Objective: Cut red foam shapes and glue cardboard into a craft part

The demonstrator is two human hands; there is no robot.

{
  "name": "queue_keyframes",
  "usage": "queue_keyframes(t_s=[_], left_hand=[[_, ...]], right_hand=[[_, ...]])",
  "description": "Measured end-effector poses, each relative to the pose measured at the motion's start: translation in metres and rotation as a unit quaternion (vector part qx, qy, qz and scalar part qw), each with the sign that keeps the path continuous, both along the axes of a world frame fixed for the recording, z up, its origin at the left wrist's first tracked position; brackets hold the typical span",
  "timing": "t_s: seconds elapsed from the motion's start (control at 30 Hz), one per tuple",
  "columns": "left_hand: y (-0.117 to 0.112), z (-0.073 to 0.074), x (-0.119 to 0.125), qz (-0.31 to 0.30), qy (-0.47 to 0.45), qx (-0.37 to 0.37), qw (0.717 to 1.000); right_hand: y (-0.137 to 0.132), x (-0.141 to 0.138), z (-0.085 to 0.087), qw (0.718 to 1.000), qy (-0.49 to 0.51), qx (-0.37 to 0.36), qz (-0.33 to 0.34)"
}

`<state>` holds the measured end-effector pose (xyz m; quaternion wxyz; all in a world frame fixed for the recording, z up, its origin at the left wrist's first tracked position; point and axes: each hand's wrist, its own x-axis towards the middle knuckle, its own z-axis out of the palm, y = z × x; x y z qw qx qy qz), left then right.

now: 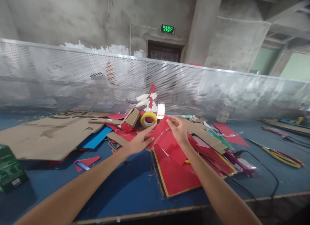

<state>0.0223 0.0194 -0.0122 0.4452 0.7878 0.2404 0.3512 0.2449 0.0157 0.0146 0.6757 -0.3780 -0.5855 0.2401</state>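
Between my two hands a piece of red paper (158, 130) is held up at a slant. My left hand (139, 141) grips its lower left edge, thumb in front and fingers behind. At the upper right corner my right hand (178, 129) pinches the same piece. Below lie more red paper (173, 149) and a stack of red sheets (179, 178) with a yellow-green edge. Just beyond my left hand stands a roll of yellow tape (148, 119). A lit phone screen (161, 111) is behind the held paper.
Flattened cardboard (48, 134) and a green box (12, 166) are on the left. Yellow-handled scissors (278, 155) and a purple device (242, 163) with a black cable lie right. White flowers (147, 100) stand before a perforated metal screen (116, 79). Blue paper (97, 137) lies under cardboard.
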Motion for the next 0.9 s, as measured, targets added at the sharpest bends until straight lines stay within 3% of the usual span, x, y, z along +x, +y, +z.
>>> queue_keyframes(t_s=[0.9], left_hand=[[0.007, 0.005, -0.012, -0.016, 0.023, 0.006, 1.000]], right_hand=[[0.009, 0.013, 0.000, 0.997, 0.025, 0.020, -0.070]])
